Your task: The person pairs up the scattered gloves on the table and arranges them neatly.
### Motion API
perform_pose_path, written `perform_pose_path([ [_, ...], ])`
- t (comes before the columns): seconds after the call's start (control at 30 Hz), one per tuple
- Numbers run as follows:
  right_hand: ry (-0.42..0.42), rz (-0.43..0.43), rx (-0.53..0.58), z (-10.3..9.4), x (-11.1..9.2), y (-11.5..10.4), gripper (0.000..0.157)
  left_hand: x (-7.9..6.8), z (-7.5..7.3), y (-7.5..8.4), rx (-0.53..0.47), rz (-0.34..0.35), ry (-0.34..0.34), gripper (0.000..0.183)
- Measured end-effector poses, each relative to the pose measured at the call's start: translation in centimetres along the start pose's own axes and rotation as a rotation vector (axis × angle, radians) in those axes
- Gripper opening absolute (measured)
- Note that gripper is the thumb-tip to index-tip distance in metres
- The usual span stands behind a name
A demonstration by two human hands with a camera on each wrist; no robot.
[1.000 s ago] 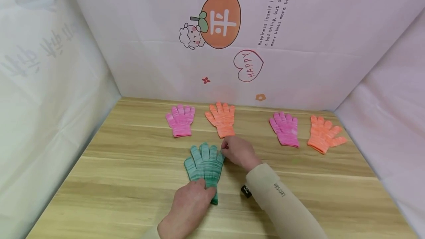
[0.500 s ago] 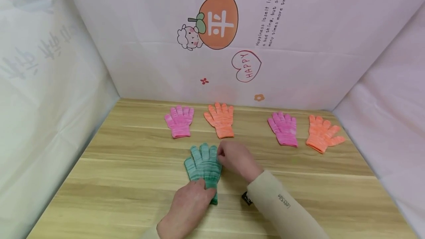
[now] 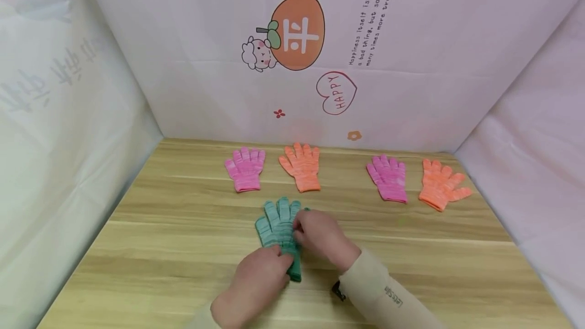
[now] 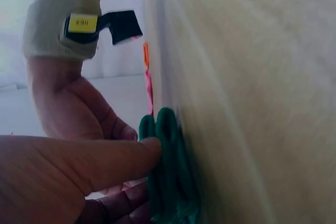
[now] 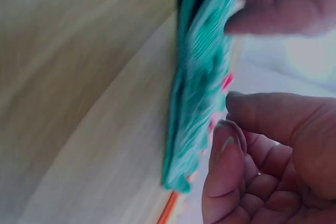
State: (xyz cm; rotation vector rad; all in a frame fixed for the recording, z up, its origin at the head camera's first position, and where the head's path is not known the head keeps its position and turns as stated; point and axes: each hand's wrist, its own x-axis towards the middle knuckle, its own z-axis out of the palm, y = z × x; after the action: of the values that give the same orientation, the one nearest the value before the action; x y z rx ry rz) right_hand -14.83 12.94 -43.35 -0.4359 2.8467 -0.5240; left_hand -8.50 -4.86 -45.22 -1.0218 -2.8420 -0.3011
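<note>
A green knit glove (image 3: 282, 222) lies on the table with its fingers pointing away from me, layered at the cuff in the left wrist view. My left hand (image 3: 258, 278) pinches it near the cuff, the thumb (image 4: 142, 156) lying against the green fabric. My right hand (image 3: 322, 235) is at the glove's right side, fingers curled and thumb close to the index fingertip, with no fabric showing between them in the right wrist view. It covers part of the glove's right edge in the head view.
Behind lie a pink glove (image 3: 247, 169) and an orange glove (image 3: 302, 167). Farther right are another pink glove (image 3: 389, 179) and another orange glove (image 3: 441, 184). White printed cloth (image 3: 210, 80) walls in the wooden table (image 3: 160, 237) at back and sides.
My right hand has moved from the tip of the green glove's rightmost finger down along its right side toward me. My left hand stays at the cuff. The head view has shifted slightly.
</note>
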Motion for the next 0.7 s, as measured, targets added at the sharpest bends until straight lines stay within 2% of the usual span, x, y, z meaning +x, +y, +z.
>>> perform_pose_path([
  [0.13,-0.04,-0.042,0.002,0.3,-1.1,-1.1,0.006,0.6,-1.5,-1.5,-0.072,-0.093,-0.037,0.014],
  [0.27,-0.095,-0.058,0.01,1.1,-1.9,-2.1,0.005,1.8,-2.7,-3.7,-0.076,-0.199,0.001,0.014],
  [0.37,-0.118,-0.057,0.005,1.7,-2.2,-2.6,0.006,3.2,-3.0,-5.3,-0.068,-0.233,0.044,0.018],
  [0.57,-0.139,-0.04,-0.019,2.4,-2.3,-2.9,0.007,6.7,-2.1,-7.5,-0.051,-0.195,0.052,0.029],
  [0.7,-0.137,-0.04,-0.028,2.4,-2.3,-3.0,0.008,8.9,-1.2,-8.2,-0.053,-0.166,-0.024,0.023],
])
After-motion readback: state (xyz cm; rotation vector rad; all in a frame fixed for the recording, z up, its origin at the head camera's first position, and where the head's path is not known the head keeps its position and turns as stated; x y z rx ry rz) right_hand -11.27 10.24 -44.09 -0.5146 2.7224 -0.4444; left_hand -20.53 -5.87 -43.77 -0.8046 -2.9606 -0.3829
